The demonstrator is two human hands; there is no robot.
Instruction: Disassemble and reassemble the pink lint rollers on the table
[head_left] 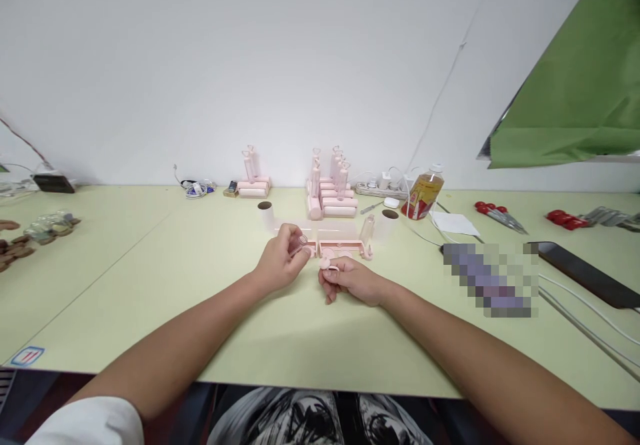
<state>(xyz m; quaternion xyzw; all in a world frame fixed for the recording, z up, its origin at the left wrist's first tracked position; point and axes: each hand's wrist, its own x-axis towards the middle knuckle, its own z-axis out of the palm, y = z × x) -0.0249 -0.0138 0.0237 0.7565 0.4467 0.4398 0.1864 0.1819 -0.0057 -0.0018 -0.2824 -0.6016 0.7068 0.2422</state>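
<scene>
My left hand [286,258] is closed in a pinch on a translucent pink handle [303,239] with a looped end, mostly hidden by the fingers. Close by on the right, my right hand [356,281] grips a small pink round plastic part [327,265] between thumb and fingers. Just behind both hands lies an open pink lint roller case [340,243]. Another translucent handle [367,229] leans at its right end. White sticky-paper rolls stand at either side, a left roll [267,219] and a right roll [385,226].
Assembled pink lint rollers stand by the wall, a left group [254,188] and a middle group [340,210]. To the right are a drink bottle [424,195], a power strip [367,189], a screwdriver [371,207], red-handled tools [500,215] and a black phone [585,273]. Cables cross the right side.
</scene>
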